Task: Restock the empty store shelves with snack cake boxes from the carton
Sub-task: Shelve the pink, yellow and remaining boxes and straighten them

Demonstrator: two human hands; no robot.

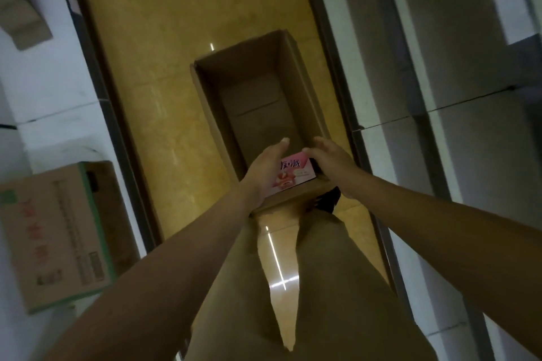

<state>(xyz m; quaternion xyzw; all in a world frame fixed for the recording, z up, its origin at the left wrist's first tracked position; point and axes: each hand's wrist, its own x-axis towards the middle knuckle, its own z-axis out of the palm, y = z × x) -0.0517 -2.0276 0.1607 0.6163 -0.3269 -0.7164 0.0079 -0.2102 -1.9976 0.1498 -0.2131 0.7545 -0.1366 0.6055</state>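
Down at the carton's (214, 102) near end, left hand (265, 173) and right hand (331, 161) clasp the lone snack cake box (296, 173); next it likely needs lifting onto a shelf (475, 138).

Both arms reach down; left hand (265, 173) and right hand (334, 164) grip the snack cake box (296, 169).

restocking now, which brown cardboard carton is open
The plain brown cardboard carton on the yellow floor, top open, pink snack cake box inside; the green-edged, red-printed carton on the left looks closed.
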